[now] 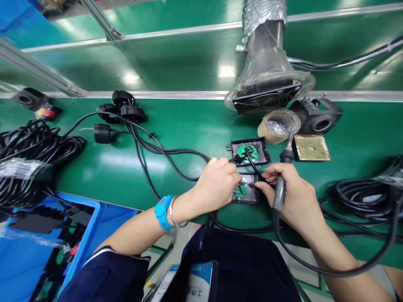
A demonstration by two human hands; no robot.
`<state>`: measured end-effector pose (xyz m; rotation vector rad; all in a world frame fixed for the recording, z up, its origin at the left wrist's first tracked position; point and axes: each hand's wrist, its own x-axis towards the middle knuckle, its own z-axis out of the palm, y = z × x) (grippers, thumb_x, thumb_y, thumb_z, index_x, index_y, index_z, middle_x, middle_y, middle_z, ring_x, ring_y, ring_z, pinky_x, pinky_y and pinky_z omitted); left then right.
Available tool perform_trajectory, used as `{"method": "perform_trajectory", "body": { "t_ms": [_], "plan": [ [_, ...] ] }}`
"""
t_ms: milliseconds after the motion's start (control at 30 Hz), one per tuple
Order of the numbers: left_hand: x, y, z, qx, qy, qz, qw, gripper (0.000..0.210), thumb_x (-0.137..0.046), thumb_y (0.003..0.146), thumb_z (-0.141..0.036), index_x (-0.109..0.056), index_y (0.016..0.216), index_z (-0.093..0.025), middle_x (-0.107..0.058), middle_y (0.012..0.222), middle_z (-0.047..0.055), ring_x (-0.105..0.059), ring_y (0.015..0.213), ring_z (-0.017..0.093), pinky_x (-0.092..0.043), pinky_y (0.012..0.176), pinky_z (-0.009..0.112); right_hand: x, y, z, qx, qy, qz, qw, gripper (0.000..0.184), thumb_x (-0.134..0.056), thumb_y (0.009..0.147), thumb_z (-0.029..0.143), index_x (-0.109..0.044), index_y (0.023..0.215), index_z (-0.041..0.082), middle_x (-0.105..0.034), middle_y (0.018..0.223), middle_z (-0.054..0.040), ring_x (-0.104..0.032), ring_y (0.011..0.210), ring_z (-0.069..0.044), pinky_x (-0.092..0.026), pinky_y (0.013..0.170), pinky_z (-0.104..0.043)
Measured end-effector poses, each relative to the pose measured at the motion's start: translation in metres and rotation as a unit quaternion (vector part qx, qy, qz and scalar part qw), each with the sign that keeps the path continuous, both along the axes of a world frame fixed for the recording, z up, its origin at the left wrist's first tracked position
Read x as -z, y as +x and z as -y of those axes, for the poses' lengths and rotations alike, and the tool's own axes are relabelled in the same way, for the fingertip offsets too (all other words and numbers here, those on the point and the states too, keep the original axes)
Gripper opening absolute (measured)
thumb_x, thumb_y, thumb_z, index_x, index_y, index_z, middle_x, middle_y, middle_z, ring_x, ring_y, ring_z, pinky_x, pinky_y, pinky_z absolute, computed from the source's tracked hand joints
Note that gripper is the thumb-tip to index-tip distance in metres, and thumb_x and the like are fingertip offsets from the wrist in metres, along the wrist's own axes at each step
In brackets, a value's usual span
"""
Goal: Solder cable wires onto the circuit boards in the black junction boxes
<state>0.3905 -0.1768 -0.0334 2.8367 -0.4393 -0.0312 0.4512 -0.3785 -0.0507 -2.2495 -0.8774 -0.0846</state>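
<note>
My right hand (296,195) holds a soldering iron (280,191), its tip end up over a foil-lined cup (278,126). The same thumb and fingers pinch a black cable (254,167) that runs into the upper open black housing (264,156). A round green circuit board (242,154) sits inside that housing. My left hand (218,184) is closed at the left edge of a lower black housing (253,197), which has a green board (241,191) in it. Whatever those fingers grip is hidden from view.
A fume extractor hood (267,71) hangs behind the cup. A soldering sponge tray (312,148) lies to the right. Coiled black cables (365,197) flank both sides. Black round connectors (132,112) stand at the back left, and a blue bin (94,209) is at lower left.
</note>
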Motion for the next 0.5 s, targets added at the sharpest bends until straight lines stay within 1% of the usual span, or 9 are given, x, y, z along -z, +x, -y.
{"method": "perform_trajectory", "body": {
  "t_ms": [67, 100, 167, 233, 333, 367, 433, 500],
  "plan": [
    [0.001, 0.000, 0.001, -0.003, -0.006, 0.000, 1.000, 0.019, -0.051, 0.090, -0.019, -0.069, 0.088, -0.020, -0.060, 0.080, 0.002, -0.042, 0.079, 0.019, -0.024, 0.066, 0.036, 0.001, 0.003, 0.002, 0.002, 0.014, -0.032, 0.999, 0.024, -0.066, 0.082, 0.027, -0.051, 0.100, 0.021, -0.063, 0.084, 0.0015, -0.063, 0.070, -0.012, -0.050, 0.062, -0.021],
    [0.002, 0.000, 0.001, -0.006, -0.013, -0.001, 1.000, 0.019, -0.050, 0.090, -0.020, -0.069, 0.089, -0.020, -0.060, 0.079, 0.002, -0.042, 0.079, 0.019, -0.024, 0.066, 0.036, 0.003, 0.004, 0.003, 0.009, 0.015, -0.032, 0.999, 0.023, -0.066, 0.083, 0.026, -0.052, 0.100, 0.021, -0.063, 0.083, 0.0021, -0.063, 0.068, -0.011, -0.050, 0.061, -0.021],
    [0.003, 0.000, 0.001, -0.012, -0.031, -0.003, 0.999, 0.020, -0.049, 0.091, -0.020, -0.069, 0.091, -0.021, -0.061, 0.080, 0.002, -0.042, 0.079, 0.019, -0.023, 0.066, 0.035, 0.007, 0.007, 0.003, 0.021, 0.008, -0.001, 1.000, 0.018, -0.065, 0.084, 0.024, -0.053, 0.097, 0.021, -0.062, 0.081, 0.0025, -0.062, 0.066, -0.011, -0.049, 0.061, -0.021],
    [0.003, 0.000, 0.001, -0.020, -0.044, -0.002, 0.999, 0.021, -0.048, 0.092, -0.020, -0.069, 0.094, -0.021, -0.061, 0.082, 0.002, -0.042, 0.078, 0.018, -0.023, 0.066, 0.035, 0.011, 0.008, 0.003, 0.018, -0.005, 0.044, 0.999, 0.014, -0.063, 0.085, 0.023, -0.055, 0.096, 0.020, -0.062, 0.082, 0.0015, -0.061, 0.068, -0.012, -0.048, 0.063, -0.023],
    [0.003, 0.000, 0.002, -0.020, -0.033, -0.013, 0.999, 0.020, -0.050, 0.091, -0.021, -0.070, 0.092, -0.022, -0.061, 0.081, 0.003, -0.041, 0.076, 0.018, -0.022, 0.064, 0.034, 0.007, 0.002, 0.004, 0.018, 0.003, 0.087, 0.996, 0.012, -0.061, 0.086, 0.020, -0.059, 0.098, 0.020, -0.066, 0.090, -0.0010, -0.063, 0.076, -0.014, -0.050, 0.070, -0.025],
    [0.002, 0.001, 0.003, -0.017, -0.024, -0.020, 0.999, 0.020, -0.050, 0.091, -0.020, -0.070, 0.091, -0.022, -0.061, 0.080, 0.003, -0.041, 0.076, 0.018, -0.021, 0.063, 0.034, 0.002, -0.001, 0.006, 0.031, 0.015, 0.096, 0.995, 0.015, -0.061, 0.086, 0.019, -0.061, 0.101, 0.021, -0.067, 0.093, -0.0010, -0.064, 0.079, -0.014, -0.051, 0.073, -0.025],
    [0.000, 0.002, 0.004, -0.010, -0.004, -0.030, 0.999, 0.019, -0.051, 0.090, -0.020, -0.070, 0.088, -0.022, -0.061, 0.080, 0.003, -0.040, 0.075, 0.018, -0.020, 0.063, 0.035, -0.012, -0.010, 0.015, 0.060, 0.041, 0.100, 0.992, 0.030, -0.060, 0.086, 0.015, -0.061, 0.115, 0.024, -0.068, 0.092, -0.0001, -0.065, 0.080, -0.014, -0.051, 0.076, -0.025],
    [-0.003, 0.004, 0.005, 0.000, 0.015, -0.026, 1.000, 0.019, -0.051, 0.090, -0.019, -0.069, 0.086, -0.021, -0.060, 0.079, 0.003, -0.040, 0.076, 0.019, -0.020, 0.063, 0.035, -0.028, -0.020, 0.027, 0.050, 0.061, 0.094, 0.992, 0.048, -0.059, 0.086, 0.012, -0.054, 0.132, 0.025, -0.067, 0.088, -0.0004, -0.064, 0.076, -0.013, -0.052, 0.072, -0.026]
  ]
}}
